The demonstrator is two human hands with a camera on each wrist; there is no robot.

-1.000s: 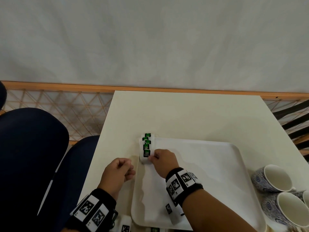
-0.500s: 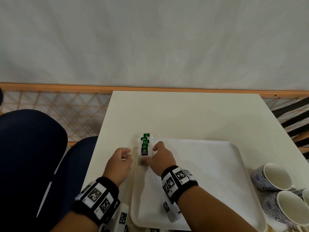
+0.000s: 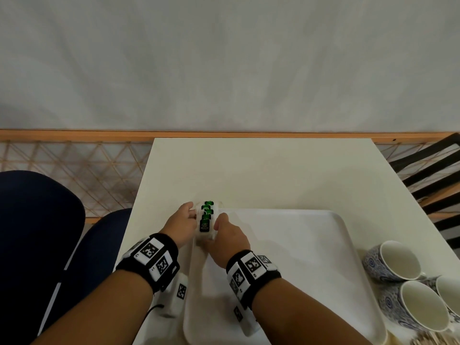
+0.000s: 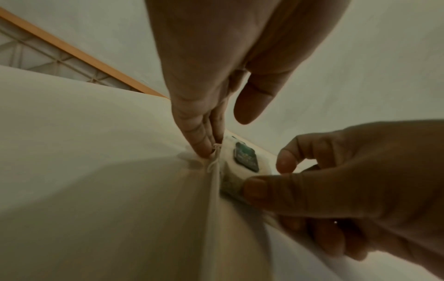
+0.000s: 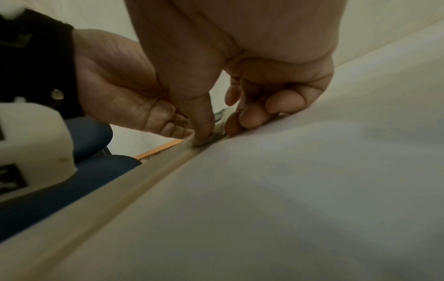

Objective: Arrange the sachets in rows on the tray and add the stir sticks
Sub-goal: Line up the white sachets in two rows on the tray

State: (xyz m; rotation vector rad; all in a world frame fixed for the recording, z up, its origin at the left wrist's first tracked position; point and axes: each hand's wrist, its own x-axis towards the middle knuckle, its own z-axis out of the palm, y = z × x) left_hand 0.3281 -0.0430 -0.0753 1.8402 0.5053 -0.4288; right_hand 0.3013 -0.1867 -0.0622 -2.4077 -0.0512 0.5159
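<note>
Sachets (image 3: pixel 206 221) in tray (image 3: pixel 298 245) corner, pinched by right hand (image 3: pixel 230 241); left hand's (image 3: pixel 181 226) straight fingertips alongside.

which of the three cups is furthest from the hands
The cup cut off by the right frame edge. The far cup and the near cup both sit closer to the tray, where the hands work.
</note>
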